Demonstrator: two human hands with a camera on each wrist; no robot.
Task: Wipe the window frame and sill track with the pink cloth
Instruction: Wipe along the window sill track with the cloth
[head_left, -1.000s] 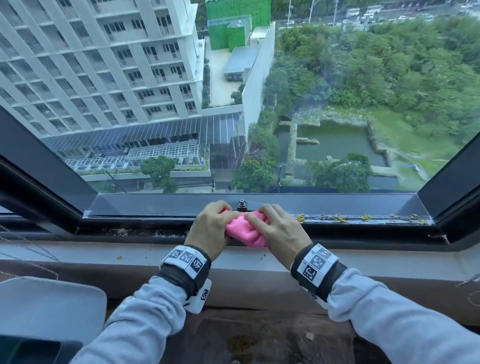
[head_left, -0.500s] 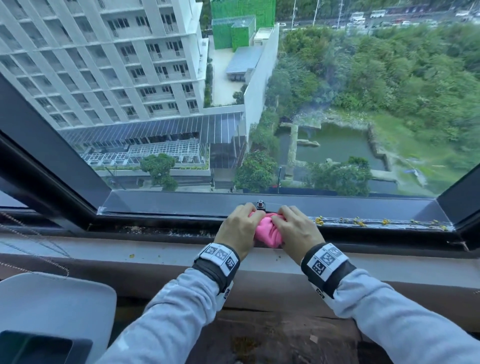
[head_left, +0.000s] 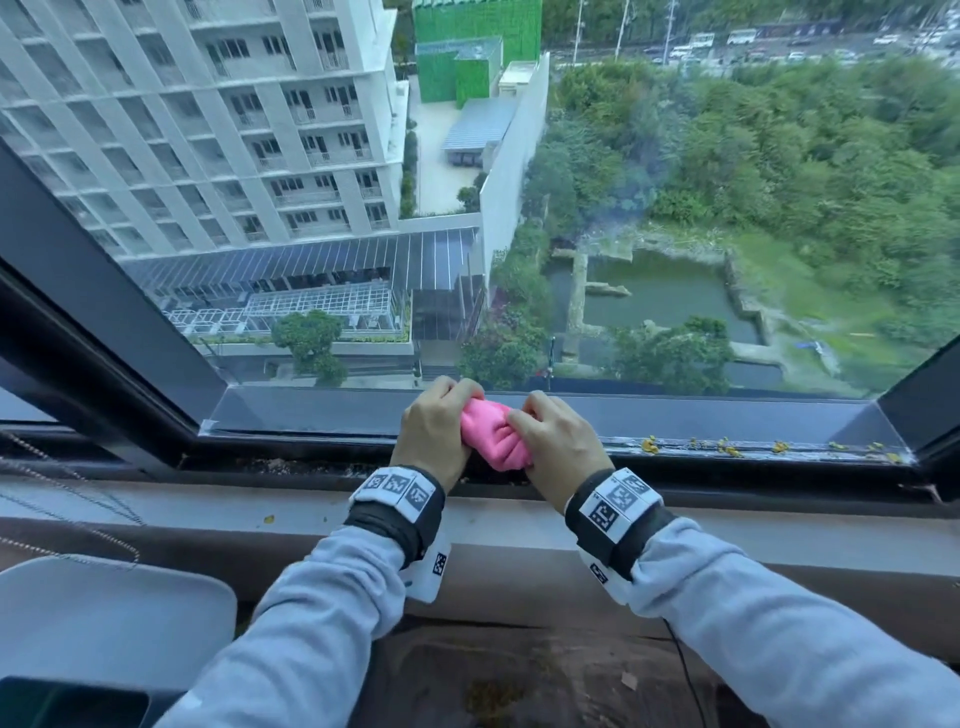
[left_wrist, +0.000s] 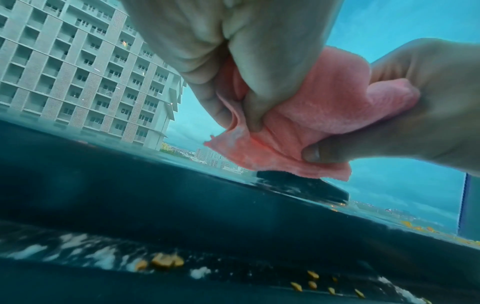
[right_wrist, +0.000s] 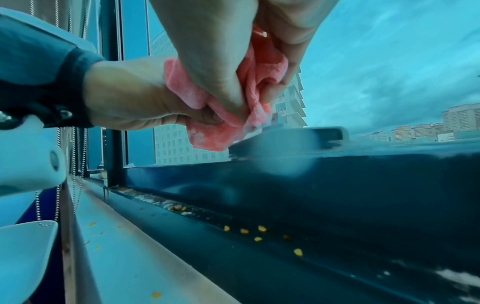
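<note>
Both hands, left hand (head_left: 434, 431) and right hand (head_left: 558, 447), now grip the pink cloth (head_left: 493, 434) lifted off the sill track (head_left: 753, 449), bunching it; wiping is paused.

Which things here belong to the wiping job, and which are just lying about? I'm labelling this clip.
Belongs to the job:
pink cloth, bunched between left hand and right hand
window frame
sill track, with yellow debris

Just lying about:
bead chain
white object at lower left
</note>
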